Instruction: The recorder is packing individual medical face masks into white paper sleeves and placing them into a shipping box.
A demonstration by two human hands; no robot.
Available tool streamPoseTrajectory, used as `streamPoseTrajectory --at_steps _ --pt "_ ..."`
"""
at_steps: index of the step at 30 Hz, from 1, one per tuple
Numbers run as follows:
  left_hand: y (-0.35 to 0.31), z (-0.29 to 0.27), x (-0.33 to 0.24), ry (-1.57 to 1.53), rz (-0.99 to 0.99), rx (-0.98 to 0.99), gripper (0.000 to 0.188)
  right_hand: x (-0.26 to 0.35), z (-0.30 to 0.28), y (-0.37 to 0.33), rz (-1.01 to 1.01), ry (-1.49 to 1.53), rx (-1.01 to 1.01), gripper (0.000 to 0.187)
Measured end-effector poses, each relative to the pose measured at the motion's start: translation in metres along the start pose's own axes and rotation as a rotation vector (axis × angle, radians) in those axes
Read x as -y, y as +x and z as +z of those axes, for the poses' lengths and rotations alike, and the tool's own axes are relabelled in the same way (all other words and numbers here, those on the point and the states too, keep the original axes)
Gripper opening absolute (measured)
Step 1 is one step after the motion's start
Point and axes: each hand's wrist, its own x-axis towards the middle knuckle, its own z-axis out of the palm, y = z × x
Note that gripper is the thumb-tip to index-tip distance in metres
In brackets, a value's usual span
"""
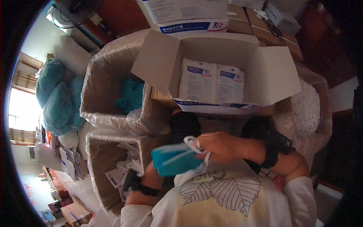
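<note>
A teal face mask (176,160) with white ear loops is held in front of my chest. My right hand (215,146) is closed on its right end, with the white loops looped around the fingers. Reaching up from below, my left hand (154,174) touches the mask's left end; the mask hides its fingers. Beyond my hands stands an open white carton (264,72) with its flaps spread, holding two side-by-side stacks of flat white packets (198,81) with blue print.
A plastic-lined box (102,94) at the left holds teal masks (130,94). Nearer, another lined box (99,172) contains white packets and papers (126,170). White strands (306,108) fill a lined box at the right. Large teal bags (58,98) are piled far left.
</note>
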Motion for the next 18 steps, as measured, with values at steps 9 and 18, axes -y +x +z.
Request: streamPoseTrajectory --at_steps 9,18 --pt "-0.022 0.079 -0.066 1.798 0.750 -0.215 0.069 -0.006 0.003 -0.010 0.209 -0.162 0.115 0.026" --pt "-0.005 0.057 -0.040 1.440 0.353 -0.120 0.059 0.006 -0.022 -0.039 0.404 0.097 0.406 0.021"
